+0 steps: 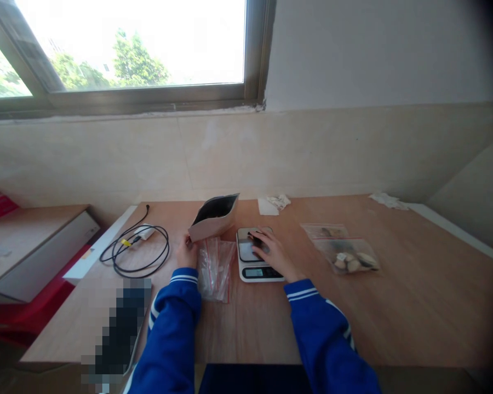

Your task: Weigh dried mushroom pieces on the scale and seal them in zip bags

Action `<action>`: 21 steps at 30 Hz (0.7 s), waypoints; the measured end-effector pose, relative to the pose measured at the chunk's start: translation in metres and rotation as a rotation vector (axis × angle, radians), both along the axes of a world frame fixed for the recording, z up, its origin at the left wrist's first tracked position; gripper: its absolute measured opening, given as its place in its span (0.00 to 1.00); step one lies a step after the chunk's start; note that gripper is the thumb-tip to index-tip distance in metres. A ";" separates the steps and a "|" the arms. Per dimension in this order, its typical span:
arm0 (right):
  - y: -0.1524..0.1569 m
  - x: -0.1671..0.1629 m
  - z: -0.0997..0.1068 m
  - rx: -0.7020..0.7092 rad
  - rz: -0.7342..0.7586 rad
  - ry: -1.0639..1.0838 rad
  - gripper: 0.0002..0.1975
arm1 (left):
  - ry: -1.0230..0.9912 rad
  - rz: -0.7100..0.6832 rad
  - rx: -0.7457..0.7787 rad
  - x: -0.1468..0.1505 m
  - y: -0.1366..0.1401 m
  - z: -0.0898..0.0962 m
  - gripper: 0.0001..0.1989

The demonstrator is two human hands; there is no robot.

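My left hand (187, 253) grips the lower left corner of an open-topped paper pouch (213, 225), which leans on the table with dark contents inside. Over the plate of a white kitchen scale (244, 253), my right hand (273, 253) has its fingers curled round a small dark piece (254, 239); its kind is too small to tell. The scale's display is lit, but I cannot read the figure. Between my hands, just left of the scale, several clear zip bags (216, 271) with red seal lines lie flat.
To the right are zip bags holding pale, rounded pieces (353, 264). A coiled black cable (142, 268) with a white adapter (145, 232) lies left. A blurred dark device (121, 328) rests near the front left. Crumpled tissue (279, 202) sits by the wall.
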State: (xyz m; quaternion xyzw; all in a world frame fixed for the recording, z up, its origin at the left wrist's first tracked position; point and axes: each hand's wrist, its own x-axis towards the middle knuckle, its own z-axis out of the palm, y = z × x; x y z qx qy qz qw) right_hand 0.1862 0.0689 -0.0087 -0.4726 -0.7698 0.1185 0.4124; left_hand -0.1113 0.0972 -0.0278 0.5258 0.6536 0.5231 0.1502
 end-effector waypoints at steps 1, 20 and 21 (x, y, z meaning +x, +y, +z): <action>-0.002 0.001 -0.001 0.006 0.007 -0.023 0.21 | -0.005 -0.002 0.000 0.000 0.000 0.000 0.15; -0.022 0.008 0.031 0.072 -0.047 0.190 0.24 | -0.010 0.020 0.000 0.004 -0.004 0.006 0.13; -0.028 0.005 0.045 0.128 -0.055 0.187 0.23 | -0.008 0.024 -0.011 0.004 -0.004 0.007 0.13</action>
